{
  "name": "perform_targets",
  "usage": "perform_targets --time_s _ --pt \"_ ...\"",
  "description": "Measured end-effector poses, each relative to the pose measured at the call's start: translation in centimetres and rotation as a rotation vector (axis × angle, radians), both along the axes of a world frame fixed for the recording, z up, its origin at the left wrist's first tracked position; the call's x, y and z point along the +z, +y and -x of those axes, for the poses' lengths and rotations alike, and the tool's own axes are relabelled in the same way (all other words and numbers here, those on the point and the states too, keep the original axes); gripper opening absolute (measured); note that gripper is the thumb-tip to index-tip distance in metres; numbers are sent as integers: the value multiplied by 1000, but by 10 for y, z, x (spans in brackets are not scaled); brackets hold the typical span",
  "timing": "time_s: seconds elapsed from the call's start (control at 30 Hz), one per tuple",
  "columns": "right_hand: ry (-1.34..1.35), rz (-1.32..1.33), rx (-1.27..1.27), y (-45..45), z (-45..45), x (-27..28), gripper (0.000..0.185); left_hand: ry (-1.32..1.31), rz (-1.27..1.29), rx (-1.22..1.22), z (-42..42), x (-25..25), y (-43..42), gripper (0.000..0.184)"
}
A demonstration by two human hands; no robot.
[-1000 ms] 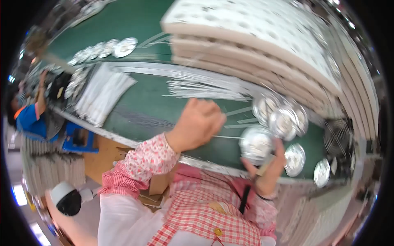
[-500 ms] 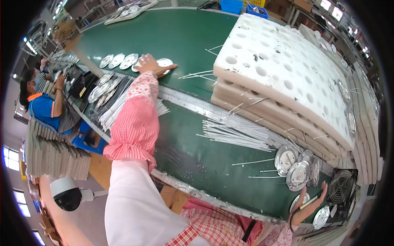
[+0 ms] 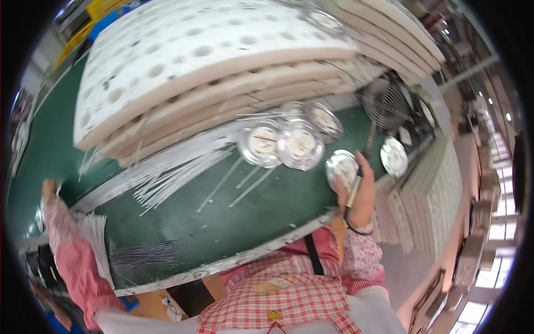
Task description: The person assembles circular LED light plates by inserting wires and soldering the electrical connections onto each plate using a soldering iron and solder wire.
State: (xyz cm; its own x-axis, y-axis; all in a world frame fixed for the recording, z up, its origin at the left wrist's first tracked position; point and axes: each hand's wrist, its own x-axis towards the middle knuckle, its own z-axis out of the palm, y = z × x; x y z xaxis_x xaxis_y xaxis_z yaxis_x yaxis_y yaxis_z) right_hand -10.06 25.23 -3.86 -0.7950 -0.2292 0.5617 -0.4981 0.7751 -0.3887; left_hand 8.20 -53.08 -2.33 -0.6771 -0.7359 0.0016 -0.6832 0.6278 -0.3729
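My right hand (image 3: 364, 192) is closed around a soldering iron (image 3: 352, 196), its dark shaft pointing away from me and its cord hanging at the wrist. Just left of those fingers lies a round silver disc (image 3: 341, 168) with a pale centre. Another silver disc (image 3: 394, 157) sits to the right. Several more overlap farther back, among them one silver disc (image 3: 301, 143) in front. At the far left my left hand (image 3: 49, 188) is stretched out over the green table, small and blurred, its fingers not clear. A shiny disc edge (image 3: 39, 218) shows beside that wrist.
Stacked white foam boards with holes (image 3: 183, 53) take up the back. Before them lie a bundle of white wires (image 3: 181, 167) and grey wires (image 3: 147, 253). A fan with a round guard (image 3: 384, 103) stands at the back right. More foam boards (image 3: 439, 183) lean at the right.
The view has swung to the right, so the foam stack and discs appear farther left. My left hand now shows at the left edge. The soldering iron is still in my right hand.
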Motion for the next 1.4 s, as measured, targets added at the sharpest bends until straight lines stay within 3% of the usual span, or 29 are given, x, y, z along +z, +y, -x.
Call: perform_targets --time_s 0.1,0.23,0.3,0.33,0.43,0.5,0.7,0.8,0.83,0.93,1.0,1.07,1.17,1.3,1.4 --pt "-10 -71 36 19 -7 -8 86 319 179 -151 -11 42 41 49" --pt "-100 -85 9 35 -9 -20 97 685 358 -525 -40 97 182 51" --pt "-117 -60 18 36 -4 -22 101 802 180 -634 -37 90 278 52" --pt "-124 -51 22 36 -1 -19 103 1035 -210 -619 -29 72 323 53" --pt "-215 4 80 36 12 -17 105 725 -180 -720 -7 36 447 57" --pt "-193 -5 104 35 16 -15 106 701 -292 -739 23 23 517 75" --pt "-102 16 84 30 8 -22 94 531 -386 -714 77 -32 638 76" --pt "-15 59 16 28 12 -28 86 640 -617 -765 99 -30 654 93" --pt "-61 120 17 26 10 -24 85 686 -704 -802 98 -28 655 88" --pt "-239 315 61 10 -9 0 81 684 -631 -924 78 -13 636 51" --pt "-174 165 234 -1 -19 -3 82 584 -658 -903 51 -8 607 28" --pt "-136 63 338 -13 -24 -3 86 619 -498 -820 25 -6 570 12" --pt "-140 -3 380 -42 -15 -1 96 776 -380 -617 -9 -4 517 7" --pt "-238 8 460 -63 4 -6 99 718 -288 -333 -58 3 459 3" --pt "-181 -65 441 -62 4 0 96 650 -328 -438 -70 16 435 7"
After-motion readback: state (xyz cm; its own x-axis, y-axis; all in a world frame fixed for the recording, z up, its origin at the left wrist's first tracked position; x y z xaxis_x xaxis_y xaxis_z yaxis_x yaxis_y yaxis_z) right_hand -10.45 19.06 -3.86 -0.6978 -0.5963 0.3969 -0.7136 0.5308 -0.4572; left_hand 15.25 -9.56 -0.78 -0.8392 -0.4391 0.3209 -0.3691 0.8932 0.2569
